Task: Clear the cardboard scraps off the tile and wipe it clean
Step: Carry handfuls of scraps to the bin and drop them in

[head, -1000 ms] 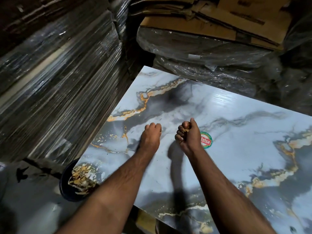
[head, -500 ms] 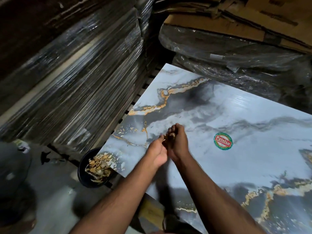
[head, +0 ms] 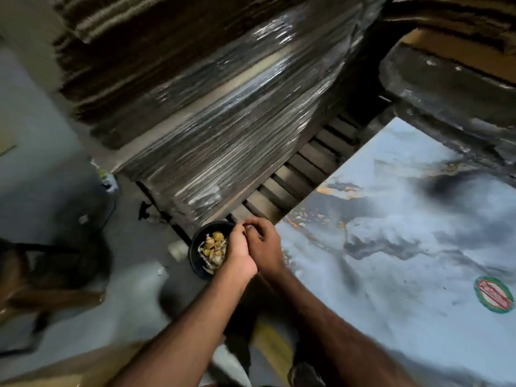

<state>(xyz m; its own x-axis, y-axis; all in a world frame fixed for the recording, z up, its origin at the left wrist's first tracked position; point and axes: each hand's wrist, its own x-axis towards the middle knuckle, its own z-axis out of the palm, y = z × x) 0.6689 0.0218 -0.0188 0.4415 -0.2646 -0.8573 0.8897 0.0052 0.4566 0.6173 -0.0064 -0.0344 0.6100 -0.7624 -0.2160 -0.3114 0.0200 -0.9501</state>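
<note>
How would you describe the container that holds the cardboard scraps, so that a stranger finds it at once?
Start from the large marble-patterned tile and follow it to its near left corner. There, on the grey floor below the shrink-wrapped stack, sits a small round black bowl. It alone holds yellowish cardboard scraps, and both hands meet over its rim.

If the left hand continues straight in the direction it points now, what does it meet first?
Probably the far rim of the black bowl. The left hand points up-frame, over the bowl's right side beside the scraps. Past the rim come the wooden slats. Depth is unclear.
</note>
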